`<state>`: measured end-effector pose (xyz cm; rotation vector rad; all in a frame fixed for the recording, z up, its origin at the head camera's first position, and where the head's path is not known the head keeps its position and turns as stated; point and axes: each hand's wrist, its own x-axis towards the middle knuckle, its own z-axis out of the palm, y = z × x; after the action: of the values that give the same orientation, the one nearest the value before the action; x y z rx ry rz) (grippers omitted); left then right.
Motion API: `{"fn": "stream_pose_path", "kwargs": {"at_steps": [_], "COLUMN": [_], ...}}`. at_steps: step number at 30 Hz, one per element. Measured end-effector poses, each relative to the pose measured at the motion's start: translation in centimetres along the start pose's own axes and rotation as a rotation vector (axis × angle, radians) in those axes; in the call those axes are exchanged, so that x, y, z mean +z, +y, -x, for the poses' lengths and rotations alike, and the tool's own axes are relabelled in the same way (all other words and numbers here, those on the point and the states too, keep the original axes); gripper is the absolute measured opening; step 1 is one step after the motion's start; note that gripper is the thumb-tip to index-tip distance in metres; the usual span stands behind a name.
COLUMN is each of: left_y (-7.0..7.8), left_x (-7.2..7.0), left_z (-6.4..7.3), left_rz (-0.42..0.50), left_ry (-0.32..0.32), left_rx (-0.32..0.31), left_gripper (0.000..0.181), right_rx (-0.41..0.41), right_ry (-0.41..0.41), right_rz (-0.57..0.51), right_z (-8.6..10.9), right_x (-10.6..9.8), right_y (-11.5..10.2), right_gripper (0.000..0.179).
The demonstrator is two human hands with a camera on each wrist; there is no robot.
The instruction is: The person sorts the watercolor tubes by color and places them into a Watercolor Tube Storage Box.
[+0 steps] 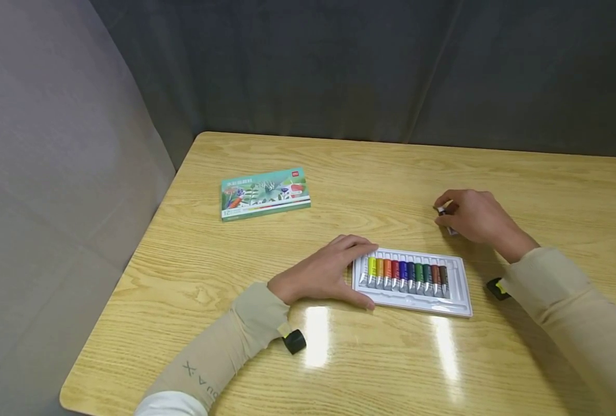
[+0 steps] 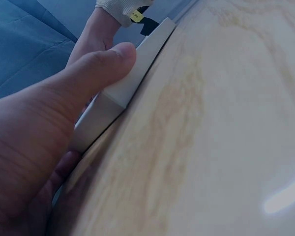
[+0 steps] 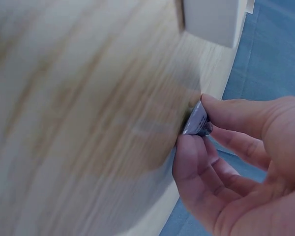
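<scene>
A white plastic tray (image 1: 460, 280) lies on the table in the head view, with a row of coloured paint tubes (image 1: 410, 276) in it. My left hand (image 1: 325, 274) grips the tray's left end, thumb along the near edge and fingers at the far corner. The left wrist view has the thumb (image 2: 115, 61) against the tray's side wall (image 2: 150, 54). Beyond the tray's far right corner, my right hand (image 1: 476, 216) pinches a small paint tube (image 3: 196, 120) between thumb and fingers, close over the wood. Its label looks whitish with a dark part; the fingers cover some of it.
A green paint box (image 1: 266, 195) with printed flowers lies flat at the back left of the wooden table (image 1: 365, 190). Dark cloth (image 1: 308, 69) hangs behind the table, and a grey panel (image 1: 53, 173) stands at its left.
</scene>
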<state>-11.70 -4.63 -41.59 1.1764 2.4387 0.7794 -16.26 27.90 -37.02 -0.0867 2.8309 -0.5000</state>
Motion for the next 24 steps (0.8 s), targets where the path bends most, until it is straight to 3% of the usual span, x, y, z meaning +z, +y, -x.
{"fn": "stream_pose_path", "kwargs": {"at_steps": [9, 24], "left_y": [-0.1, 0.2], "left_x": [0.1, 0.0], "left_z": [0.0, 0.0], "left_rz": [0.003, 0.025], "left_ry": [0.009, 0.005], "left_rx": [0.007, -0.001], "left_gripper": [0.109, 0.110], "right_rx": [-0.018, -0.062], "right_ry": [0.025, 0.080], "right_rz": [-0.011, -0.044], "right_z": [1.1, 4.7], "right_x": [0.2, 0.1], "right_y": [0.5, -0.1], "right_gripper": [0.037, 0.037]}}
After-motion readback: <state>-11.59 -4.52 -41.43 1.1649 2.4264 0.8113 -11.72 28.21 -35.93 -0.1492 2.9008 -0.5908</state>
